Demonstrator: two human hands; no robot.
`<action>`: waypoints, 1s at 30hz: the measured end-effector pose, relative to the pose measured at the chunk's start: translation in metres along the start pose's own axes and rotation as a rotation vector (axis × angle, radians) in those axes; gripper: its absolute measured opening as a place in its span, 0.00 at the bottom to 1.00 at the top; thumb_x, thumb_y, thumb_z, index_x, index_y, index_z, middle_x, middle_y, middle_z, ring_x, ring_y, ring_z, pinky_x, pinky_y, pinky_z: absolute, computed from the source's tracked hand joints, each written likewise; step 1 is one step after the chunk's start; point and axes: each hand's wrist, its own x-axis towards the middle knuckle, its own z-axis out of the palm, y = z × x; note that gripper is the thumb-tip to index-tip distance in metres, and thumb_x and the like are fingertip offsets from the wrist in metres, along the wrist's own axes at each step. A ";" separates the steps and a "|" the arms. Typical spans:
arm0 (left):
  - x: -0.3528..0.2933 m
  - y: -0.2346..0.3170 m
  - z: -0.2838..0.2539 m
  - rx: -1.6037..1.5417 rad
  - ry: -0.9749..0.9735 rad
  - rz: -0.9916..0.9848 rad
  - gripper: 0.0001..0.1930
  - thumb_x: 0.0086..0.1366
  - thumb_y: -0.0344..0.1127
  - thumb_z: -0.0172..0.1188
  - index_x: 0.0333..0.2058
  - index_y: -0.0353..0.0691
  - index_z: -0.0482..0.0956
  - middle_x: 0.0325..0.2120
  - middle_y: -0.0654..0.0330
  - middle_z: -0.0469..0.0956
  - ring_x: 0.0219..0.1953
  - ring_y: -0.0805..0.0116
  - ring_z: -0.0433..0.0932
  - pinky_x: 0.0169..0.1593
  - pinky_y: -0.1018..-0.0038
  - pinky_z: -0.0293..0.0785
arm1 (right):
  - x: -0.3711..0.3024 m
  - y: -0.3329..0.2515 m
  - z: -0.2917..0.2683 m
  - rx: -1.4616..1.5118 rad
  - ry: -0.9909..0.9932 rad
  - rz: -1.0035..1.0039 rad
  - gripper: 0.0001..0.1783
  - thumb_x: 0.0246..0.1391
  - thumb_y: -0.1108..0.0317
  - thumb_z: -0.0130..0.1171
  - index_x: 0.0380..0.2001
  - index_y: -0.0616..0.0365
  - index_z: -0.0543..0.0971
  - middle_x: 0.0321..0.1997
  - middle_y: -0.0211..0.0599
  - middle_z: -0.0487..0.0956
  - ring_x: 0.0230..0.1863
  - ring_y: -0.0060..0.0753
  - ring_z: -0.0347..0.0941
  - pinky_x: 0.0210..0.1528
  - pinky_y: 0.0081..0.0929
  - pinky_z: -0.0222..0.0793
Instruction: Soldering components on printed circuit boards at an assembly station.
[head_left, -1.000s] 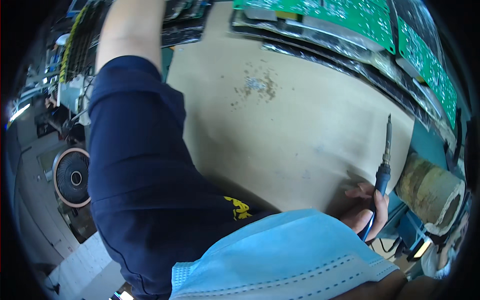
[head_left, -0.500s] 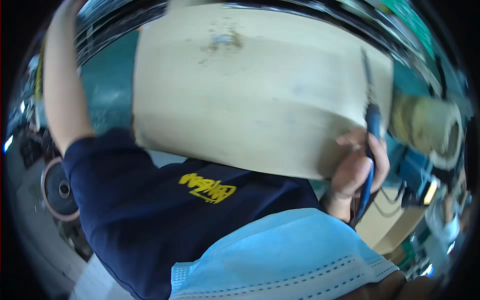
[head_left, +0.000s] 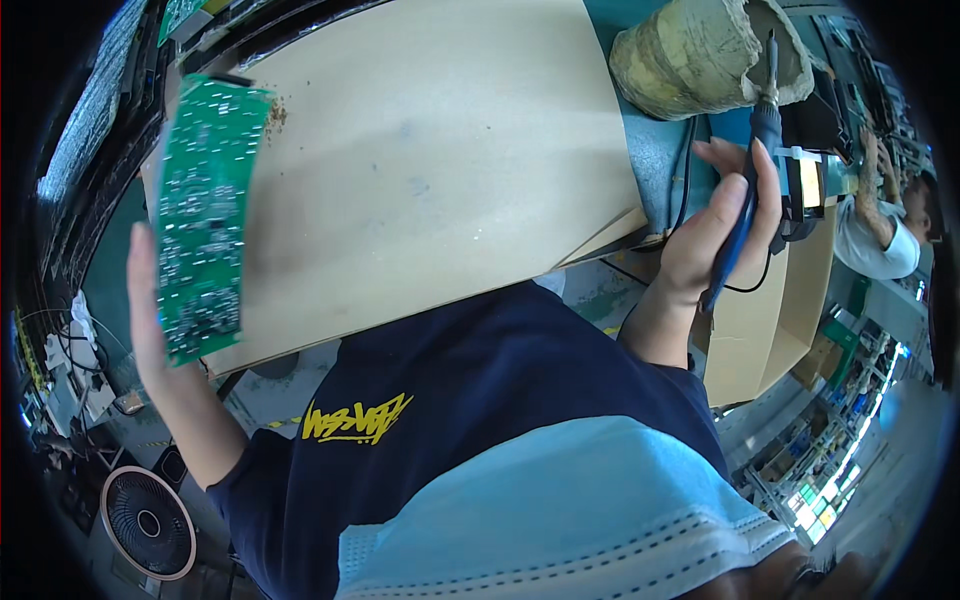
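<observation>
A long green circuit board (head_left: pixel 208 205) with many small parts on it is held up over the left end of a cardboard sheet. My left hand (head_left: pixel 147 290) grips it along its left edge, and the board covers most of the fingers. On the right, my right hand (head_left: pixel 722 215) is closed round the blue handle of a soldering iron (head_left: pixel 763 130). The iron's metal tip points up, in front of the mouth of a rough, pale cylinder. The cardboard sheet (head_left: pixel 430 150) lies on the bench, with brown specks near the board.
The pale cylinder (head_left: pixel 680 60) lies at the back right, beside a dark device and black cables. An open cardboard box (head_left: pixel 760 320) stands below on the right. Black trays (head_left: pixel 110 160) line the far left. A fan (head_left: pixel 148 523) is at lower left. A person (head_left: pixel 885 230) sits far right.
My left hand has come down from the far left edge and now has the green circuit board. The view has swung to the right. The soldering iron stays in my right hand.
</observation>
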 end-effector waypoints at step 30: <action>0.010 -0.032 0.078 0.975 -0.689 0.056 0.15 0.73 0.39 0.51 0.42 0.30 0.77 0.34 0.50 0.81 0.35 0.59 0.81 0.41 0.64 0.74 | -0.038 -0.092 0.100 0.557 -1.006 -0.101 0.47 0.31 0.63 0.83 0.57 0.54 0.69 0.67 0.63 0.65 0.67 0.65 0.64 0.65 0.50 0.62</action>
